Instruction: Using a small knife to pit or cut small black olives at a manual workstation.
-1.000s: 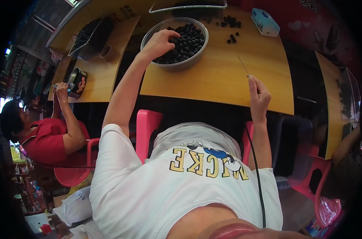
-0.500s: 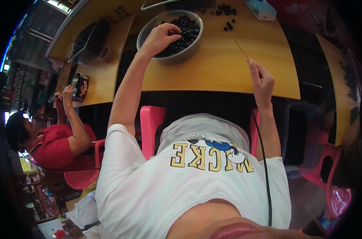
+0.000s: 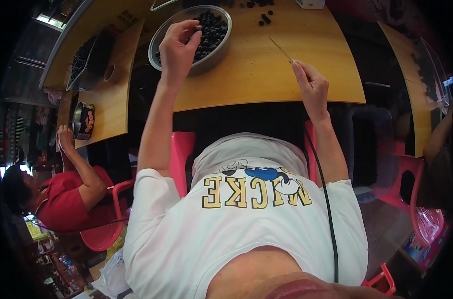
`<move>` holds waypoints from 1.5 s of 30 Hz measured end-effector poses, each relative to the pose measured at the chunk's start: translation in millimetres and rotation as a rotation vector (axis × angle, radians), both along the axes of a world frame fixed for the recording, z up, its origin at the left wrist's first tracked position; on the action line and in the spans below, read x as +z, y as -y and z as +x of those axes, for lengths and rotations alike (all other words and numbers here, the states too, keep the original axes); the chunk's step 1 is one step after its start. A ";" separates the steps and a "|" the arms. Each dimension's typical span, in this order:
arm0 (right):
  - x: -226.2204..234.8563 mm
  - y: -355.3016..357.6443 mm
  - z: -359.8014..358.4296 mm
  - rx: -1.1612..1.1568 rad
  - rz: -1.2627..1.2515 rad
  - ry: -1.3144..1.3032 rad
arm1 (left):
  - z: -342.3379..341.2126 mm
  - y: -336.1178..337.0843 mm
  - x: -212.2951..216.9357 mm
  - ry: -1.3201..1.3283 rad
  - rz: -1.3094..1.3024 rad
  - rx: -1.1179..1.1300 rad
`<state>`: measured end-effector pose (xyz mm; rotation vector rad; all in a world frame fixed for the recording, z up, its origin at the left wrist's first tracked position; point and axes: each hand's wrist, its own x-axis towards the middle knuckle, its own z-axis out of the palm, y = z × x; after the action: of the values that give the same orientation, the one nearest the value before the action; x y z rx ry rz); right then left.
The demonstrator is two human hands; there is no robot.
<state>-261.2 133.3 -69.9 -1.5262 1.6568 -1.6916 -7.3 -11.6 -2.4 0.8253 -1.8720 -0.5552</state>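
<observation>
A clear round tub [image 3: 151,47] full of small dark round balls [image 3: 214,32], perhaps beads or berries, stands on the wooden table. Just over its near left side is my left hand [image 3: 178,50], thumb and fingers pinched together. Something small is at those fingertips, too unclear to name. To the right, above the table's front part, my right hand [image 3: 312,84] grips a thin pointed stick [image 3: 280,48] between thumb and forefinger. The stick slants up and left, its tip away from the tub, with nothing visible on it.
Several loose dark balls [image 3: 264,19] lie on the table [image 3: 256,79] beyond the stick, near a tissue pack [image 3: 310,4]. On the left, a person in red [image 3: 72,194] sits at another table with a dark tin [image 3: 84,121] and a box of dark balls [image 3: 89,60]. A black cable [image 3: 328,214] hangs over my shirt.
My left hand has lifted from among the balls to just above the tub, fingertips pinched. My right hand still holds the stick. The whole view has shifted slightly.
</observation>
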 end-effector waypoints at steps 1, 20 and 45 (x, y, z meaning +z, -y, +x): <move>-0.8 0.5 0.3 0.002 0.002 0.005 | -6.1 -9.0 -1.7 -0.358 0.222 -0.122; 33.6 -24.0 29.9 0.226 -0.283 -0.421 | -34.7 -102.6 -43.4 -1.109 1.268 -0.630; 32.6 -24.6 28.9 0.171 -0.320 -0.599 | -30.6 -103.0 -51.5 -1.072 1.320 -0.841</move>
<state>-232.3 157.9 -37.3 -2.4389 1.4801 -1.5513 -37.9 91.4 -53.9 0.2369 -0.5603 -2.3171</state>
